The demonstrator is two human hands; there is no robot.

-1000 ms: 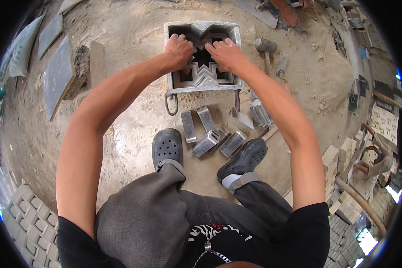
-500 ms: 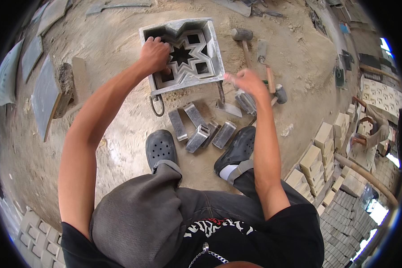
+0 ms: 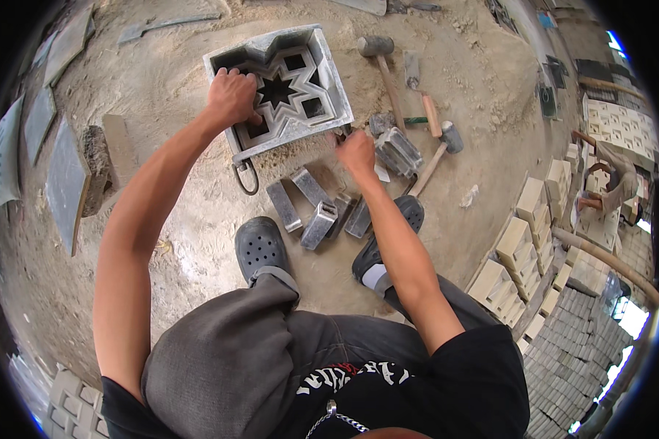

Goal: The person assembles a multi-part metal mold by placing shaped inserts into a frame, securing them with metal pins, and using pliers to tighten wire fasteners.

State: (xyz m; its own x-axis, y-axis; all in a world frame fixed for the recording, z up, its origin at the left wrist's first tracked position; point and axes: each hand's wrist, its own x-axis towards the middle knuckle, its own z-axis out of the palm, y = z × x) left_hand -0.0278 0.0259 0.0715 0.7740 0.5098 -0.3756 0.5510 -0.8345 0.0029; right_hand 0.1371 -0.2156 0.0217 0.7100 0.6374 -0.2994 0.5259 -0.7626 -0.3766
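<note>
A grey metal block mould (image 3: 334,73) with a star-shaped opening and square holes lies on the sandy ground in front of me. My left hand (image 3: 233,99) grips its patterned inner part at the left side, fingers over a raised wall and thumb by a square hole. At the mould's near right corner my right hand (image 3: 356,152) is closed around a dark metal rod (image 3: 345,132), mostly covered by the fingers. A loop handle (image 3: 247,178) hangs from the near left corner. Several metal blocks (image 3: 319,225) lie between the mould and my shoes.
Right of the mould lie a mallet (image 3: 375,47), a trowel (image 3: 430,115), a second hammer (image 3: 452,137) and a stack of metal pieces (image 3: 399,152). Stone slabs (image 3: 67,183) lean at the left. Pale patterned blocks (image 3: 516,249) are stacked at the right, where another person (image 3: 613,179) works.
My right hand has come down and left from beside the mould's right corner and closed around the dark rod. My left hand keeps its grip. The whole view has shifted slightly.
</note>
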